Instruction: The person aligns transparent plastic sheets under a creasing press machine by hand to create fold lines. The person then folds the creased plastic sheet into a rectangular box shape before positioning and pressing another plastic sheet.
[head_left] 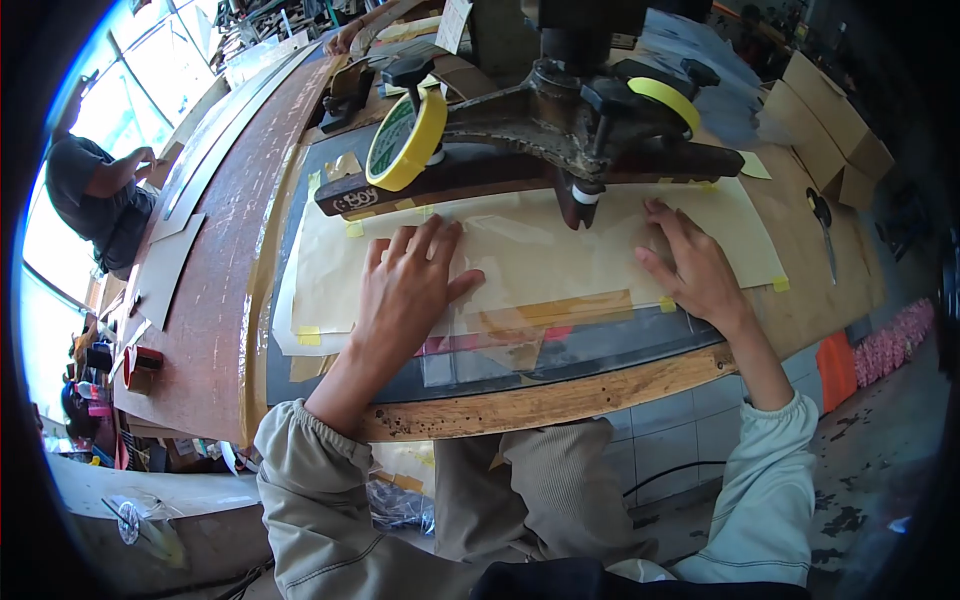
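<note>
The cream sheet (550, 255) near the dark bar (480, 176) is touched by the left hand (408, 285) and right hand (697, 270), both with fingers spread.

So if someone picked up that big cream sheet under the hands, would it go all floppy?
Probably: the cream sheet looks thin and wide, so it would likely sag. It's probably light for its size, for the same reason. Pushed, it may not slide freely, since yellow tape pieces sit at its edges.
</note>
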